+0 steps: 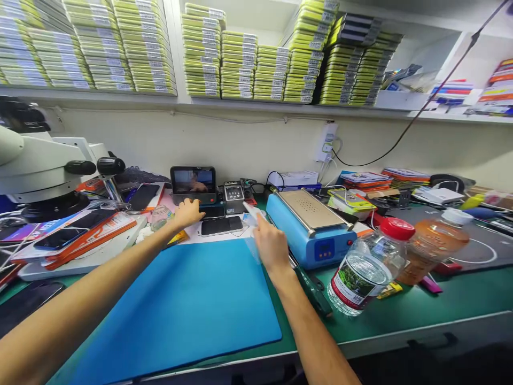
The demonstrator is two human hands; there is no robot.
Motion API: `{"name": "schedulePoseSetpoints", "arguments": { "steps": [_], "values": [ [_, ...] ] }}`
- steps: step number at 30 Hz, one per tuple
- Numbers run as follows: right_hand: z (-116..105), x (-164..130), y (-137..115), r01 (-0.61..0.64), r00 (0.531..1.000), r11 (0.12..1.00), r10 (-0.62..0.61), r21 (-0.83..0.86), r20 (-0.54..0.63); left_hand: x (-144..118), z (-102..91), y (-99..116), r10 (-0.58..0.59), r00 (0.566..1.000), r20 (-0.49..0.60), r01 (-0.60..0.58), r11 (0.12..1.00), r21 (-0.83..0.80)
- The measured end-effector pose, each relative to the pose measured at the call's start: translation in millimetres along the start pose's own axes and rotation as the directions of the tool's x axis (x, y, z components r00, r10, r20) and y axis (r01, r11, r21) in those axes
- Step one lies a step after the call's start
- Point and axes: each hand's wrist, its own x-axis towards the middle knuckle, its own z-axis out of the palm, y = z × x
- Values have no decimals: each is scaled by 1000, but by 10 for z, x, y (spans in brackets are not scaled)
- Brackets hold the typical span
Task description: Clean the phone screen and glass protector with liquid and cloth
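My left hand (189, 213) reaches to the back of the blue mat (192, 299), its fingers slightly bent and apart. It is just in front of a small black display (194, 184), beside a dark phone-like slab (214, 210); whether it touches either is unclear. In my right hand (271, 243) is a pale, flat piece (252, 209), pinched between the fingers, with clear film hanging near it. That hand is above the mat's right edge, left of a blue heating plate machine (316, 227). Between my hands lies a phone (222, 225).
A microscope (40, 166) stands at left, near stacked phones and orange boxes (92, 240). Two bottles, one with a red cap (366, 267) and one with a white cap (436, 243), stand at right. A dark green-handled tool (315, 291) lies beside my right forearm. Shelves hold yellow-green packs (200, 59).
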Motion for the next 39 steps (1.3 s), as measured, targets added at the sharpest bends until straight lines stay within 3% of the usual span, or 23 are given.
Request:
{"name": "schedulePoseSetpoints", "arguments": {
  "steps": [4,8,11,15,18,27,34,39],
  "values": [
    [-145,31,212,-113,977,993,116,26,-177,-276,118,326,213,973,-91,-214,977,-1],
    [-156,43,247,-142,954,988,151,51,-258,-411,257,619,482,876,-26,-482,873,-71],
    [-137,52,238,-132,950,989,144,58,-278,-386,326,726,565,825,8,-561,820,-118],
    [-127,57,242,-120,953,991,130,55,-272,-267,362,806,609,791,57,-596,789,-152],
    [-122,48,245,-125,957,991,134,51,-256,-173,372,896,594,800,83,-579,801,-156],
    [-97,34,242,-176,952,983,183,50,-245,-16,439,1246,464,885,50,-449,875,-180],
    [-99,36,224,-190,951,980,199,59,-238,-16,342,1142,427,904,20,-403,867,-293],
    [-122,29,202,-201,950,978,209,57,-231,-18,220,1037,286,956,-61,-285,859,-426]
  ]
}}
